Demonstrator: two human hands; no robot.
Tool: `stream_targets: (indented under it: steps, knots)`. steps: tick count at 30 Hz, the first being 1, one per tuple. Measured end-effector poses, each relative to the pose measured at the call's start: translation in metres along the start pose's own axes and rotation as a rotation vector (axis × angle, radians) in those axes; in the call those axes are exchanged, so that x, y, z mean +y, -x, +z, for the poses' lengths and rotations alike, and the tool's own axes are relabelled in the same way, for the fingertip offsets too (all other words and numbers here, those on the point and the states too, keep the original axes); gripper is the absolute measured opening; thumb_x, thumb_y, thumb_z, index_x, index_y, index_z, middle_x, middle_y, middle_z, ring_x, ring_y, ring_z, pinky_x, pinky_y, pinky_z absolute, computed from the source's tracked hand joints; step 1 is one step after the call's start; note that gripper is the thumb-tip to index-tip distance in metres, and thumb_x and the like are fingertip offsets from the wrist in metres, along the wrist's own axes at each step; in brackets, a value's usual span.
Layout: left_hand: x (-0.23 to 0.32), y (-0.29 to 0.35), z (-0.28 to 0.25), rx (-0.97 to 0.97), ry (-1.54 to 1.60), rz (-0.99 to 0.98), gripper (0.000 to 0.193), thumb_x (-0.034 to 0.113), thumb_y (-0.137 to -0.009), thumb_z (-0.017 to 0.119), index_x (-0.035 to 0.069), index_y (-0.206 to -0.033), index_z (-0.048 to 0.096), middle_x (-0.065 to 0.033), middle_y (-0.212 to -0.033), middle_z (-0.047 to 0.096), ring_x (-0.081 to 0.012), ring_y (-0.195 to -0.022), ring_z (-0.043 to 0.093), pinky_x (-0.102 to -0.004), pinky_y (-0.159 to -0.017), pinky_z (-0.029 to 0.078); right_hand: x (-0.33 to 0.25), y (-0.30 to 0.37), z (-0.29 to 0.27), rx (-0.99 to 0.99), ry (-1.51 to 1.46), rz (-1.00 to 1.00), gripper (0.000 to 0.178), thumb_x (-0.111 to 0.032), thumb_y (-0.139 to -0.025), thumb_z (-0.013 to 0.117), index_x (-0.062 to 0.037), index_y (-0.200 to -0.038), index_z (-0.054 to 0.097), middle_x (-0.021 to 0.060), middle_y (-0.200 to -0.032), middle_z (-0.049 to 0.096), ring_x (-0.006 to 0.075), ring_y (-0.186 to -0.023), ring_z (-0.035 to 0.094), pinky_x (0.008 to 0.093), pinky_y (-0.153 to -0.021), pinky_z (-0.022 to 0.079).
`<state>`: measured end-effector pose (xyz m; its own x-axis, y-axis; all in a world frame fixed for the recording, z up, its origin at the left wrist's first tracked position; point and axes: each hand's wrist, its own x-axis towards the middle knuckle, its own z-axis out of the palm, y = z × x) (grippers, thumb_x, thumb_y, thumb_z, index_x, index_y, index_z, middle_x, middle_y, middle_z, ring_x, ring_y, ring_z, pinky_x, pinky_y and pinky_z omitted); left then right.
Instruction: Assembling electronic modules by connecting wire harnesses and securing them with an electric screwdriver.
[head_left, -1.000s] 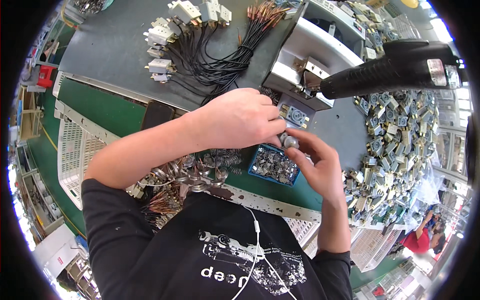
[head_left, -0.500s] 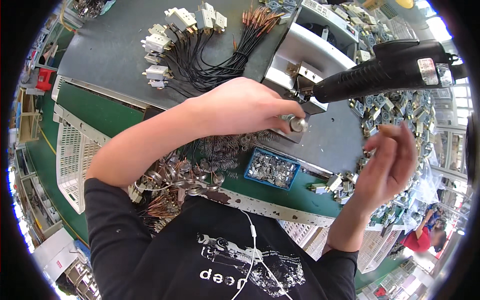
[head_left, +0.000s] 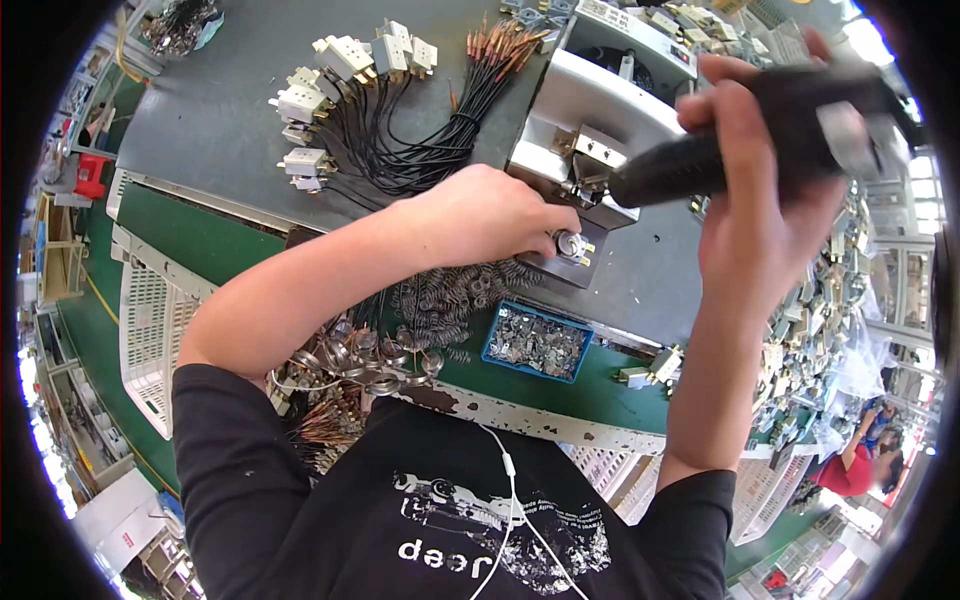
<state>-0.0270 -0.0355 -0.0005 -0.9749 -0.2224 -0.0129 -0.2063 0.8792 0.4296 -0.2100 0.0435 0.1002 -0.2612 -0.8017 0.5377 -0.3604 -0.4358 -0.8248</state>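
My left hand [head_left: 490,212] pinches a small round metal part with brass-coloured prongs [head_left: 571,245] at a flat metal block [head_left: 580,272] on the bench. My right hand [head_left: 755,205] has its fingers around a black electric screwdriver [head_left: 665,172], whose body is slightly blurred. The screwdriver's tip points left, at a white socket-like piece [head_left: 600,148] in a silver metal fixture [head_left: 545,155]. My right palm and the thing's rear partly hide each other.
White connector blocks [head_left: 345,58] on bundled black wires [head_left: 425,160] lie at the back left. Nearer me are loose springs [head_left: 435,305], a blue tray of small metal pieces [head_left: 540,340] and round metal parts [head_left: 345,355]. Many white-and-grey parts [head_left: 800,320] pile up at right.
My right hand has risen from the lower right onto the screwdriver. My left hand has stayed by the block, and the round part's prongs now show. The view has shifted slightly.
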Motion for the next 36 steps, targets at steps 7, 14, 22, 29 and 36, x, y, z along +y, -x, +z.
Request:
stream_targets:
  steps: [7,14,22,29,36]
  knots:
    - [-0.002,-0.006,-0.001,0.01,-0.036,0.057,0.031,0.035,-0.093,0.063,0.02,-0.12,0.062,-0.0055,-0.081,0.07,-0.029,-0.082,0.07,-0.04,-0.068,0.055,-0.043,0.0,-0.019,0.065,-0.305,-0.168,0.042,-0.003,-0.095,0.058,0.0134,-0.131,0.043,0.0272,-0.104,0.066,0.0227,-0.076,0.068,0.0339,-0.059,0.057]
    - [0.002,0.001,-0.001,-0.021,0.029,-0.018,0.023,0.026,-0.091,0.062,0.019,-0.113,0.064,-0.007,-0.078,0.069,-0.0295,-0.083,0.07,-0.0432,-0.071,0.054,0.001,0.0,0.024,0.271,-0.161,-0.294,0.075,0.001,-0.096,0.06,-0.0103,-0.154,0.013,0.0256,-0.099,0.066,0.018,-0.059,0.063,0.0333,-0.056,0.055]
    - [0.002,0.001,-0.003,-0.021,0.063,0.002,0.025,0.023,-0.089,0.06,0.017,-0.113,0.064,-0.004,-0.083,0.071,-0.0271,-0.087,0.07,-0.0409,-0.074,0.054,0.002,0.001,0.028,0.248,-0.17,-0.257,0.078,0.001,-0.097,0.06,-0.0113,-0.156,0.011,0.0246,-0.1,0.065,0.0166,-0.059,0.063,0.0325,-0.056,0.055]
    - [-0.002,0.001,0.004,0.019,0.036,0.021,0.029,0.032,-0.092,0.064,0.022,-0.119,0.064,-0.0066,-0.078,0.067,-0.0283,-0.08,0.069,-0.0418,-0.07,0.054,0.001,0.002,0.036,0.243,-0.163,-0.22,0.083,0.001,-0.096,0.061,-0.0104,-0.157,0.006,0.023,-0.1,0.065,0.0156,-0.06,0.062,0.0331,-0.057,0.055]
    - [-0.002,0.002,0.004,0.044,0.046,0.038,0.03,0.031,-0.091,0.065,0.021,-0.119,0.064,-0.0068,-0.077,0.066,-0.0289,-0.077,0.069,-0.0426,-0.068,0.053,-0.001,0.003,0.037,0.226,-0.168,-0.224,0.083,0.0,-0.096,0.062,-0.0088,-0.157,0.006,0.0225,-0.1,0.066,0.0156,-0.06,0.062,0.0323,-0.056,0.055]
